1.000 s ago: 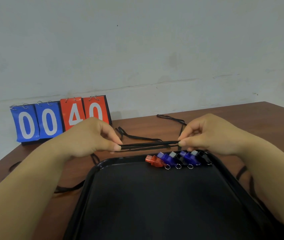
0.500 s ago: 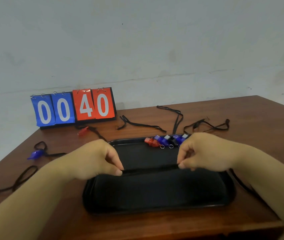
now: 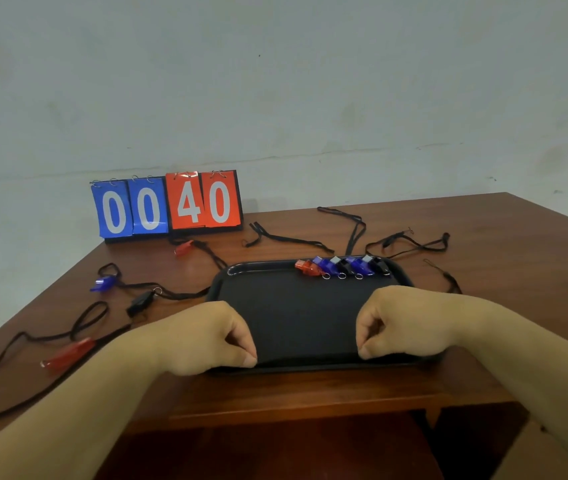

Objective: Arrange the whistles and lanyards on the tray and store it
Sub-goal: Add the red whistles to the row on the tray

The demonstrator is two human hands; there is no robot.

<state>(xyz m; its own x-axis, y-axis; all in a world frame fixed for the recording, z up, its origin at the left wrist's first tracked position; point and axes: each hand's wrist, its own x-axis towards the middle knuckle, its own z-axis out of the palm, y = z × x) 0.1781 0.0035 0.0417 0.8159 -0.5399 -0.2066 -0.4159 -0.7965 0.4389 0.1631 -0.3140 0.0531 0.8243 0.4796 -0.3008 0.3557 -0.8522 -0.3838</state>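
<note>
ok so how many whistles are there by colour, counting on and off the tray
red whistles: 3 (1 on the tray, 2 on the table)
blue whistles: 3 (2 on tray, 1 on table)
black whistles: 3 (2 on tray, 1 on table)
total: 9

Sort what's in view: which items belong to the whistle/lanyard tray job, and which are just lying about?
Job: black tray; row of whistles along its far edge; loose blue whistle; loose black whistle; near red whistle; far red whistle; black lanyards strewn on the table.
Lying about: flip scoreboard reading 00 40.
</note>
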